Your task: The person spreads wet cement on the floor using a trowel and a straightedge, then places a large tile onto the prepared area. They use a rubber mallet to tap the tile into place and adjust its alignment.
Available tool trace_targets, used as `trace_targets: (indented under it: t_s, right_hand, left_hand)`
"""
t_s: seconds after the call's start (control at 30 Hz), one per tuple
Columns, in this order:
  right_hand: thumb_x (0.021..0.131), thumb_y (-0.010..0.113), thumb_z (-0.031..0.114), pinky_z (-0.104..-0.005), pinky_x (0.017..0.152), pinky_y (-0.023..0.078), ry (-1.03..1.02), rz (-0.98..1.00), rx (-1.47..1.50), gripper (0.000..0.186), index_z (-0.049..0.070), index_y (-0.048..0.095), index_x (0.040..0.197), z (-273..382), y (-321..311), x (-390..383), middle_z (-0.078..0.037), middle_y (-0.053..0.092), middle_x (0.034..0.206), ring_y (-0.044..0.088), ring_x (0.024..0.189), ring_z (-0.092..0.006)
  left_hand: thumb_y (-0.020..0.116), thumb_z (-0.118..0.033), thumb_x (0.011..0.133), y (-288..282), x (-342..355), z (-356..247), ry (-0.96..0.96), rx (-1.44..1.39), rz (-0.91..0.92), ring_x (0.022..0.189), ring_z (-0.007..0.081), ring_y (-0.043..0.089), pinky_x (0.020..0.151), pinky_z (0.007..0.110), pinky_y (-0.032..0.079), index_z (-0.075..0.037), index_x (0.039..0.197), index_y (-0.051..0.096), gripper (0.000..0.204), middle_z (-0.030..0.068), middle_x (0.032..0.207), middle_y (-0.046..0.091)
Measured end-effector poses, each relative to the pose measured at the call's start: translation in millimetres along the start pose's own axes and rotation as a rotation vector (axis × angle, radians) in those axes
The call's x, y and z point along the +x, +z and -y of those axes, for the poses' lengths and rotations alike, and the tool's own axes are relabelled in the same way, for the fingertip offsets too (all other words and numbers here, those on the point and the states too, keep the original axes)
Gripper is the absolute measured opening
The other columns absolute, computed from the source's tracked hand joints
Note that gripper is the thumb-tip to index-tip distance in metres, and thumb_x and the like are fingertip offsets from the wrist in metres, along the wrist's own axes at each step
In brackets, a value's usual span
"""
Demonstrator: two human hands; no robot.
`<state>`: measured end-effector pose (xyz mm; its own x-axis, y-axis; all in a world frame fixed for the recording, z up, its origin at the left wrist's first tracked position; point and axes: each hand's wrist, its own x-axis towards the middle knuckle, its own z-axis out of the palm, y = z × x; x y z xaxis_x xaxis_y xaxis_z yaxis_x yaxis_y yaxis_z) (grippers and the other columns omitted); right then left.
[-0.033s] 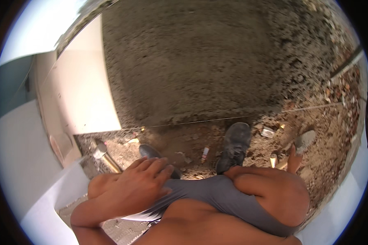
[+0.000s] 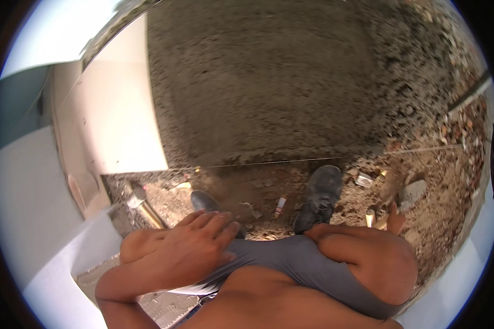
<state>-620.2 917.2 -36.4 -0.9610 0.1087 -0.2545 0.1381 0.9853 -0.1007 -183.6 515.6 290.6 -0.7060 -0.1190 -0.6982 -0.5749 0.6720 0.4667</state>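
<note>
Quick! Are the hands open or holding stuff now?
Left hand: open, nothing seen in it.
Right hand: can't tell, partly hidden behind the right leg.

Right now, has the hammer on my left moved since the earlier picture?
No. Judged by the near edge of the large pale tile, the hammer lies in the same place; only the whole view has shifted slightly.
</note>
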Motion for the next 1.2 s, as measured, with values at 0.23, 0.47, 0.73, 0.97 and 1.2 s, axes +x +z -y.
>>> trace_targets:
  t_s: [0.23,0.47,0.73,0.97,1.2]
  right_hand:
    - [0.097,0.054,0.047,-0.0338,0.055,0.050,-0.315,0.129,0.385,0.053,0.006,0.054,0.130,125,-96,-90,-0.015,0.063,0.090,0.060,0.070,-0.0183]
    - [0.098,0.058,0.033,-0.0261,0.056,0.050,-0.979,1.188,0.293,0.034,0.007,0.057,0.119,291,-48,-234,-0.006,0.059,0.091,0.060,0.068,-0.0124]
    - [0.097,0.056,0.024,-0.0306,0.051,0.049,-0.919,1.761,0.029,0.022,0.006,0.056,0.110,309,17,-351,-0.004,0.057,0.074,0.058,0.055,-0.0126]
    - [0.098,0.058,0.022,-0.0308,0.052,0.045,-1.026,1.260,0.049,0.020,0.006,0.057,0.109,269,-36,-236,-0.006,0.059,0.074,0.055,0.055,-0.0126]
    - [0.092,0.060,0.007,-0.0290,0.052,0.043,-0.520,0.809,0.280,0.036,0.005,0.055,0.127,185,-105,-78,-0.009,0.061,0.090,0.054,0.061,-0.0119]
  left_hand:
    - [0.063,-0.020,0.081,46,-50,11,0.003,-0.050,-0.144,0.092,0.0278,0.062,0.091,0.040,0.047,0.003,0.107,0.063,0.034,0.0140,0.099,0.061]
    - [0.059,-0.029,0.093,34,-73,22,-0.024,-0.044,0.103,0.116,0.0393,0.057,0.103,0.044,0.044,0.008,0.127,0.051,0.050,0.0243,0.125,0.056]
    - [0.058,-0.030,0.094,32,-79,25,-0.073,-0.058,0.021,0.114,0.0371,0.059,0.102,0.042,0.045,0.007,0.124,0.054,0.048,0.0240,0.121,0.059]
    - [0.063,-0.032,0.091,21,-69,26,-0.080,-0.031,-0.004,0.116,0.0342,0.058,0.106,0.043,0.042,0.001,0.125,0.057,0.048,0.0193,0.123,0.060]
    - [0.059,-0.030,0.092,12,-61,24,-0.071,-0.087,-0.125,0.113,0.0381,0.059,0.104,0.047,0.043,0.007,0.125,0.055,0.050,0.0240,0.120,0.060]
